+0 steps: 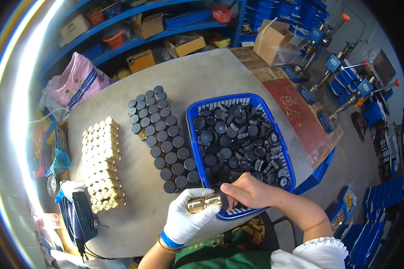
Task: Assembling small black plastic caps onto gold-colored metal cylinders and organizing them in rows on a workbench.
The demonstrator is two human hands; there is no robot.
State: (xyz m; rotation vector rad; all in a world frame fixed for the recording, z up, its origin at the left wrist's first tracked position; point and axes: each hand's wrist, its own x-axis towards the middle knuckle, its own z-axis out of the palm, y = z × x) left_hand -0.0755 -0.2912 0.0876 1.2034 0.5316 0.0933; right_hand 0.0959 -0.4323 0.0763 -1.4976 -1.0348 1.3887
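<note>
While the gloved left hand point(187, 216) holds a brass fitting point(204, 204) between thumb and fingers, the bare right hand point(248, 192) pinches a black cap point(223, 197) at the fitting's right end, by the blue basket point(238, 95).

Two hands are showing at the near side: one left hand point(184, 217) and one right hand point(247, 190). One brass fitting point(196, 205) is lying in the left hand. More than thirty black-capped pieces point(166, 146) are standing mid-table; dozens of brass pieces point(104, 157) are standing left, packed too tightly for exact counting. One blue basket point(277, 117) is holding dozens of overlapping black caps point(226, 154). Three lever presses point(333, 63) are standing far right; one pink bag point(74, 76) is resting far left.
</note>
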